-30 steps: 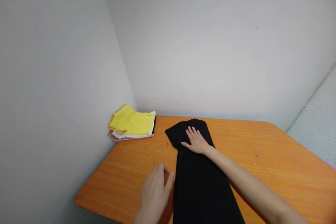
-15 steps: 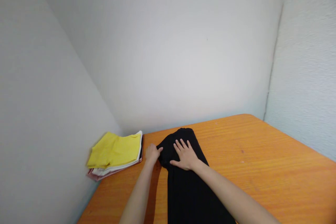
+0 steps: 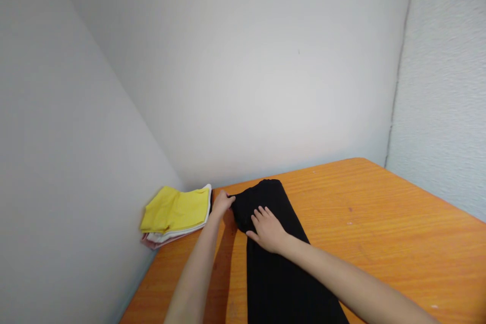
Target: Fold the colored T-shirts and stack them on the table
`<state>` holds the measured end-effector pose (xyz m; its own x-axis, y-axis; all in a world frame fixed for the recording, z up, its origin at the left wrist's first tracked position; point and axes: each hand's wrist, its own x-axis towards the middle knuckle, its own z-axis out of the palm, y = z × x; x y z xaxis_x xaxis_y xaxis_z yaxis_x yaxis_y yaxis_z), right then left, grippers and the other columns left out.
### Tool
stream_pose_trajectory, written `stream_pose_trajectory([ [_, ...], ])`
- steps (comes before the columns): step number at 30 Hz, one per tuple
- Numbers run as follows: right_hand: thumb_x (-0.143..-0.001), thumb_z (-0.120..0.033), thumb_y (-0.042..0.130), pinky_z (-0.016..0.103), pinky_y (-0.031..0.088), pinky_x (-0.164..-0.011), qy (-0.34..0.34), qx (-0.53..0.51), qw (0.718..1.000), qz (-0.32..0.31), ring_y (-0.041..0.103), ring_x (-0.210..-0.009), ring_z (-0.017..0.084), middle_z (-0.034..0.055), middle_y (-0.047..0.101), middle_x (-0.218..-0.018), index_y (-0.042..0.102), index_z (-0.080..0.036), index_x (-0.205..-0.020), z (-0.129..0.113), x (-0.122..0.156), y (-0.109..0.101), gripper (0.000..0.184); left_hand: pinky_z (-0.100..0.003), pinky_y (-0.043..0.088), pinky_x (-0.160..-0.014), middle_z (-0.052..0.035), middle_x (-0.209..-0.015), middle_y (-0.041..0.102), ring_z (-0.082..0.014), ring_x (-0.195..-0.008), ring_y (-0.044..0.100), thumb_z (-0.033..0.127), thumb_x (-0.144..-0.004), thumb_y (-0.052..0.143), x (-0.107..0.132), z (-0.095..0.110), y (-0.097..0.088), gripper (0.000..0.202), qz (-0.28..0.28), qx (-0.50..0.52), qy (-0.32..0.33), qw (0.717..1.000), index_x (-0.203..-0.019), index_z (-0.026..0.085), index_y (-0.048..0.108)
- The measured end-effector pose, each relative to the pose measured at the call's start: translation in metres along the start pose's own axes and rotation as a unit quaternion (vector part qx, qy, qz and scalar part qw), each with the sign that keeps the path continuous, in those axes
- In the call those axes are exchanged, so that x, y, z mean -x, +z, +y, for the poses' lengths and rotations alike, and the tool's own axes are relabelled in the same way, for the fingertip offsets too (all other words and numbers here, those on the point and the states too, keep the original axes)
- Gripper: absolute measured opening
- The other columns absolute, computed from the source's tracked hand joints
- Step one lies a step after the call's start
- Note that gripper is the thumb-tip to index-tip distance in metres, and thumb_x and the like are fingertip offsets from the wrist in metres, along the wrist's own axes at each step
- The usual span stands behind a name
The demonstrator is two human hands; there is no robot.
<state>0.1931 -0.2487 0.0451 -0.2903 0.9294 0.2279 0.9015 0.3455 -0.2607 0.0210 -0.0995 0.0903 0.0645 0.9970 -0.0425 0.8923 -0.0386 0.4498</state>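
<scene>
A long folded black garment [image 3: 283,283] lies on the wooden table, running from the near edge of view toward the back wall. I cannot make out which kind of garment it is. At its far left side, my left hand [image 3: 223,203] pinches a pointed corner of the cloth between thumb and fingers. My right hand [image 3: 268,230] rests palm down on the upper part of the garment, fingers stretched out and the thumb apart.
To the left, against the wall, sits a stack of folded cloths, with a yellow cloth [image 3: 178,210] on top and white and pink ones below. The orange wooden table [image 3: 372,223] meets a pale wall [image 3: 266,71] behind.
My left hand has moved slightly away from me, drawing the black corner outward and up. My right hand's fingers lie closer together and a little lower. The view has shifted slightly.
</scene>
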Motion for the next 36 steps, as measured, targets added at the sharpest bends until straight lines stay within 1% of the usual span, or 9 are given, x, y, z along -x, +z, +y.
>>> stream_pose_trajectory([
  [5,-0.091,-0.068,0.030,0.051,0.016,-0.115,0.038,-0.016,0.997,-0.064,0.014,-0.142,0.038,0.0227,0.019,-0.153,0.031,-0.001,-0.148,-0.047,0.029,0.008,0.088,-0.031,0.054,-0.069,-0.0060,-0.098,0.064,-0.0140,-0.076,0.063,0.036,-0.094,0.055,-0.003,0.043,0.021,0.032,0.014,0.045,0.079,0.996,-0.116,0.013,0.054],
  [9,-0.088,-0.067,0.038,0.053,0.010,-0.116,0.021,-0.033,0.996,-0.080,0.005,-0.143,0.038,0.0217,0.011,-0.155,0.029,-0.005,-0.150,-0.061,0.049,0.008,0.088,-0.028,0.053,-0.073,-0.0077,-0.094,0.069,-0.0140,-0.075,0.067,0.032,-0.094,0.053,0.009,0.071,0.055,0.034,-0.043,0.065,0.183,0.980,-0.121,0.011,0.048],
  [13,-0.091,-0.066,0.036,0.053,0.005,-0.116,-0.008,-0.057,0.996,-0.064,0.000,-0.144,0.037,0.0206,0.006,-0.156,0.034,-0.007,-0.148,-0.059,0.066,0.006,0.082,-0.032,0.044,-0.100,-0.0085,-0.119,0.066,-0.0164,-0.111,0.061,0.028,-0.092,0.051,0.031,0.070,0.075,0.035,-0.089,0.038,0.292,0.951,-0.126,0.018,0.049],
  [16,-0.093,-0.063,0.034,0.052,0.004,-0.117,-0.015,-0.056,0.997,-0.046,0.000,-0.144,0.036,0.0201,0.008,-0.156,0.034,-0.007,-0.148,-0.059,0.069,0.005,0.079,-0.047,0.019,-0.118,-0.0075,-0.148,0.043,-0.0225,-0.140,0.033,0.039,-0.091,0.050,0.044,0.062,0.083,0.051,-0.097,-0.017,0.337,0.936,-0.138,0.022,0.042],
  [19,-0.092,-0.058,0.040,0.051,0.004,-0.117,-0.018,-0.044,0.998,-0.041,0.003,-0.144,0.035,0.0190,0.011,-0.156,0.032,-0.006,-0.149,-0.060,0.069,0.001,0.077,-0.055,0.002,-0.118,-0.0041,-0.158,0.023,-0.0268,-0.147,0.012,0.051,-0.091,0.043,0.050,0.060,0.090,0.059,-0.106,-0.077,0.354,0.926,-0.144,0.025,0.037],
  [23,-0.092,-0.058,0.041,0.053,0.006,-0.117,-0.040,-0.044,0.997,-0.043,-0.001,-0.143,0.037,0.0215,0.007,-0.155,0.033,-0.003,-0.148,-0.071,0.080,-0.006,0.079,-0.056,0.006,-0.118,-0.0021,-0.159,0.016,-0.0261,-0.147,0.010,0.056,-0.094,0.030,0.050,0.062,0.095,0.063,-0.104,-0.135,0.358,0.918,-0.149,0.025,0.029],
  [27,-0.089,-0.064,0.046,0.056,0.012,-0.116,-0.132,-0.047,0.989,-0.056,-0.003,-0.142,0.041,0.0248,0.011,-0.154,0.036,0.002,-0.145,-0.089,0.106,-0.002,0.086,-0.055,0.011,-0.118,-0.0014,-0.160,0.013,-0.0258,-0.147,0.010,0.057,-0.096,0.024,0.051,0.060,0.097,0.063,-0.073,-0.158,0.366,0.914,-0.149,0.025,0.029],
  [32,-0.098,-0.033,0.043,0.050,0.022,-0.116,-0.225,-0.037,0.973,-0.025,0.018,-0.142,0.033,0.0229,0.033,-0.148,0.046,-0.003,-0.139,-0.110,0.137,0.016,0.050,-0.056,0.020,-0.115,-0.0056,-0.156,0.027,-0.0274,-0.144,0.022,0.050,-0.098,0.025,0.058,0.064,0.098,0.055,-0.021,-0.151,0.377,0.913,-0.143,0.022,0.041],
  [36,-0.099,-0.022,0.042,0.041,0.028,-0.115,-0.348,-0.098,0.931,-0.051,0.026,-0.140,0.028,0.0187,0.036,-0.147,0.048,-0.007,-0.138,-0.119,0.162,-0.011,0.042,-0.054,0.020,-0.116,-0.0086,-0.152,0.036,-0.0258,-0.143,0.027,0.040,-0.100,0.027,0.072,0.074,0.084,0.047,0.021,-0.127,0.405,0.905,-0.138,0.019,0.048],
])
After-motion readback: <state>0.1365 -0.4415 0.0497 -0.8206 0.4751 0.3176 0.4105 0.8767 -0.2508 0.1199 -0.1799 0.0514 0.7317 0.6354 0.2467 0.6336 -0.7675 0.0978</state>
